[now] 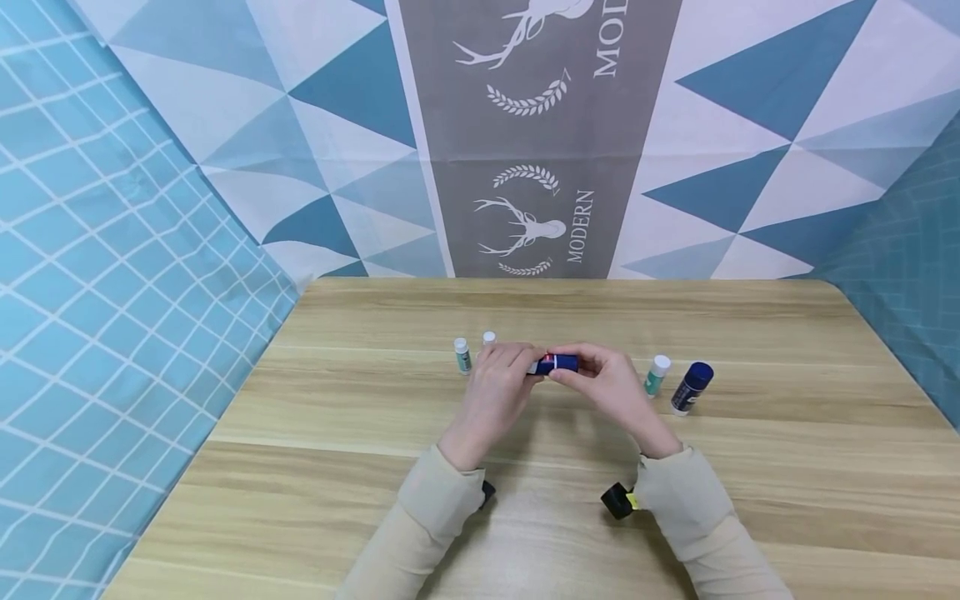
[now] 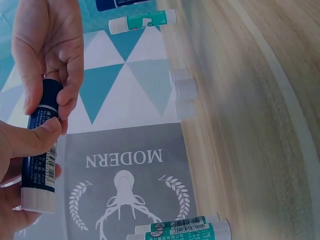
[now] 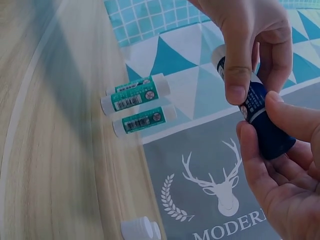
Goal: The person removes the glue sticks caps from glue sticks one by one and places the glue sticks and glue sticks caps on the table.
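Both hands hold one dark blue glue stick (image 1: 564, 362) sideways above the middle of the table. My left hand (image 1: 495, 387) grips its body, thumb laid along the printed label with a barcode, as the left wrist view shows. At the other end, my right hand (image 1: 609, 387) pinches the dark blue cap (image 2: 51, 92) between thumb and fingers. The cap sits against the body, with a pale line between them. The white base (image 2: 38, 200) sticks out below the left fingers in the left wrist view.
Upright green glue sticks (image 1: 462, 356) stand left of the hands, partly hidden. To the right stand another green glue stick (image 1: 656, 377) and a second dark blue one (image 1: 692, 388). Several small white caps (image 2: 186, 90) are on the wooden table (image 1: 300, 500). Patterned cloth (image 1: 360, 125) hangs behind.
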### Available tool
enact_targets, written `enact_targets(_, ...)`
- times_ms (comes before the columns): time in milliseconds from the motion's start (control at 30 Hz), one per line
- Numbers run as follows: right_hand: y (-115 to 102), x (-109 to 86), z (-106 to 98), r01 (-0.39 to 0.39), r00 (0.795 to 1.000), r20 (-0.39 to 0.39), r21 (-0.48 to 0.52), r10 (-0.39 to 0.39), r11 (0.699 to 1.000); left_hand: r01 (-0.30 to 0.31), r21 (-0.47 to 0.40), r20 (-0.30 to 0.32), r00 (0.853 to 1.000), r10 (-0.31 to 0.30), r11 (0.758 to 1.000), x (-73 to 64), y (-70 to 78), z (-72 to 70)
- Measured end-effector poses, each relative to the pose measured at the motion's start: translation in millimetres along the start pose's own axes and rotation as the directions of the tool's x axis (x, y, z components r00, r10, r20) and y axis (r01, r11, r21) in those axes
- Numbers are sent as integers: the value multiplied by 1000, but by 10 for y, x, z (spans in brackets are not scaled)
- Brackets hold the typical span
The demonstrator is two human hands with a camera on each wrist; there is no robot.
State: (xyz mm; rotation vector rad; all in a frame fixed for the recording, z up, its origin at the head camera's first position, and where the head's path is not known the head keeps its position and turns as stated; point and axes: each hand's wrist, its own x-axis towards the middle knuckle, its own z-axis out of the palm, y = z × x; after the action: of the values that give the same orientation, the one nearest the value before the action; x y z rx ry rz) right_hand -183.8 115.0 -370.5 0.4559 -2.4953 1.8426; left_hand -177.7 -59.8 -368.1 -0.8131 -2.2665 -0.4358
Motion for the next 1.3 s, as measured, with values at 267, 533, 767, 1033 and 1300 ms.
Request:
enact_targets(267, 8, -2, -19, 7, 1000, 18, -6, -6, 1000, 34, -23, 32, 999, -34, 999, 4, 15, -15)
enact_targets(533, -6, -7, -33, 27, 1000, -3, -71, -28, 997, 95, -57, 95, 991, -89, 994, 23, 10, -30)
enact_targets(767, -43, -27, -49, 34, 999, -13, -94, -35, 995, 108, -79, 97, 990, -100, 991, 9, -1, -39)
enact_targets(1033, -46, -30, -98, 8, 1000, -24, -84, -10, 996, 128, -70, 78, 989, -123, 989, 17, -20, -59)
enact_targets(1300, -35, -22, -192, 12, 997, -80, -67, -18, 998, 187, -93, 49, 982, -184, 978, 17, -138, -98)
